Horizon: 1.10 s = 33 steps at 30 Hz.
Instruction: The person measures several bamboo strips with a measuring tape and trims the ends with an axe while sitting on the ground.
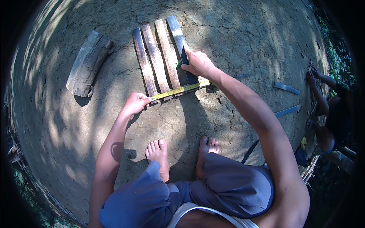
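Left hand (135,103) is pinching one end of a yellow tape measure (178,90), which is lying across the near ends of four wooden slats (157,57) on cracked earth (235,34). Right hand (197,62) is pressing closed fingers onto the rightmost slat, just above the tape. A curved log (87,62) is lying well left.

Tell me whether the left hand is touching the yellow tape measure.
Touching: the head view shows the left hand pinching the yellow tape measure end at the slats.
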### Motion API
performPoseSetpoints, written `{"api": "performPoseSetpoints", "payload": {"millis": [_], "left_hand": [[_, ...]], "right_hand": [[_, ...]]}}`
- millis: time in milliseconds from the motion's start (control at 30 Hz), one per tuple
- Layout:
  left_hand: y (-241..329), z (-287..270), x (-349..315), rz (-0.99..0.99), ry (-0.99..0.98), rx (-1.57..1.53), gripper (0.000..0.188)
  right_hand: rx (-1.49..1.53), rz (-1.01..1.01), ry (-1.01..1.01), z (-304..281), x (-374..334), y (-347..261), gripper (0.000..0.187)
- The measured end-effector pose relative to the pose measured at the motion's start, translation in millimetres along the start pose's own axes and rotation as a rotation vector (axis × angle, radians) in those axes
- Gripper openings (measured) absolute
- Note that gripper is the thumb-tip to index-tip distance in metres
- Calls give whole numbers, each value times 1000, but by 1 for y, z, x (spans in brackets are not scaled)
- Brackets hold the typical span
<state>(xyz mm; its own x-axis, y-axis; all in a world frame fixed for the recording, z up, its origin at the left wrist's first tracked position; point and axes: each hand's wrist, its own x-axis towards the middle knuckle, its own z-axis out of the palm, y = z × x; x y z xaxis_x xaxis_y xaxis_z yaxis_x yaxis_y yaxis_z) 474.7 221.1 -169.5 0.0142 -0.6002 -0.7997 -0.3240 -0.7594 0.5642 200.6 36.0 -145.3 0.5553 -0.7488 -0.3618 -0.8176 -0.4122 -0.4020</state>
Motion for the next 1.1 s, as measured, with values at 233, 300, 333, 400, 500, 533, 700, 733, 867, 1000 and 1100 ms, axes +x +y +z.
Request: {"api": "performPoseSetpoints", "payload": {"millis": [233, 300, 333, 400, 500, 533, 700, 733, 867, 1000, 1100], "left_hand": [[1, -1, -2, -2, 3, 0, 17], [2, 0, -2, 1, 4, 0, 17], [3, 1, -2, 2, 5, -1, 17], [3, 1, -3, 2, 3, -6, 17], [2, 0, -2, -4, -1, -3, 17], [1, 0, -1, -6, 2, 9, 17], [-1, 1, 0, 13, -1, 22, 19], [0, 0, 0, 13, -3, 30, 19], [-2, 1, 1, 15, -10, 0, 17], [0, 1, 1, 2, -11, 6, 17], [-2, 0, 1, 12, -10, 6, 16]], "right_hand": [[12, -35, 48, 2, -1, 1, 50], [18, -29, 50, 5, 0, 2, 49], [20, -26, 51, 6, 0, 4, 49], [31, -21, 55, 7, 0, 4, 48], [42, -15, 67, 8, -1, 2, 47], [44, -11, 72, 8, -2, 1, 47], [59, -3, 58, 7, -1, -1, 47], [56, 3, 54, 7, -1, -1, 47], [48, -7, 44, 6, -1, -1, 48], [48, -12, 43, 6, -2, 1, 49], [54, -4, 46, 6, -2, 0, 47]]}}
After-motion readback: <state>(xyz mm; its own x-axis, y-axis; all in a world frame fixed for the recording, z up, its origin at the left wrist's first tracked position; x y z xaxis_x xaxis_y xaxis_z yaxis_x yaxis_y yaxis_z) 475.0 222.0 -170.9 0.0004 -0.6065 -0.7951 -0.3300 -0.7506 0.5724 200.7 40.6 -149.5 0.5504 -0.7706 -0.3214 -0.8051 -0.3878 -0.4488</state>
